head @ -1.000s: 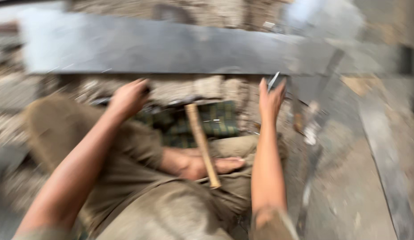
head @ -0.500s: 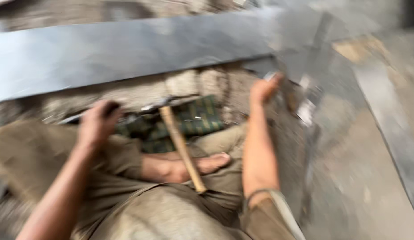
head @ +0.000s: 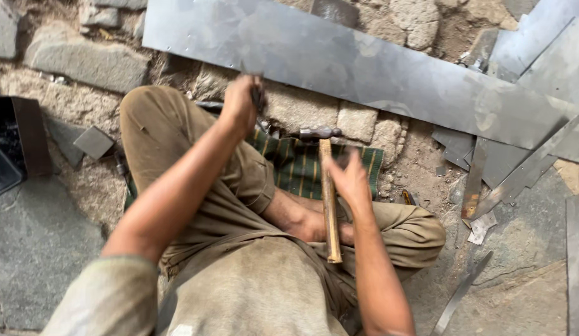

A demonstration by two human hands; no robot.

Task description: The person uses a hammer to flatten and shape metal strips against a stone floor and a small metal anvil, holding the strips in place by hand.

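I sit cross-legged on the ground. My left hand (head: pixel 239 104) is raised in a fist at the near edge of a long grey metal sheet (head: pixel 364 65), closed on a small dark tool (head: pixel 259 97) I cannot make out clearly. My right hand (head: pixel 348 177) hovers blurred, fingers apart, just right of the wooden handle of a hammer (head: pixel 330 205). The hammer lies across my legs, with its steel head on a green striped cloth (head: pixel 292 163).
Narrow metal strips and offcuts (head: pixel 519 174) lie to the right on stone slabs. A dark open box (head: pixel 18 140) and a small grey square piece (head: pixel 93 142) sit at the left. Rough stones (head: pixel 84 62) run along under the sheet.
My right hand has come down from the sheet's edge to beside the hammer handle. My left hand has risen from beside the cloth to the sheet. The view has shifted and sharpened.
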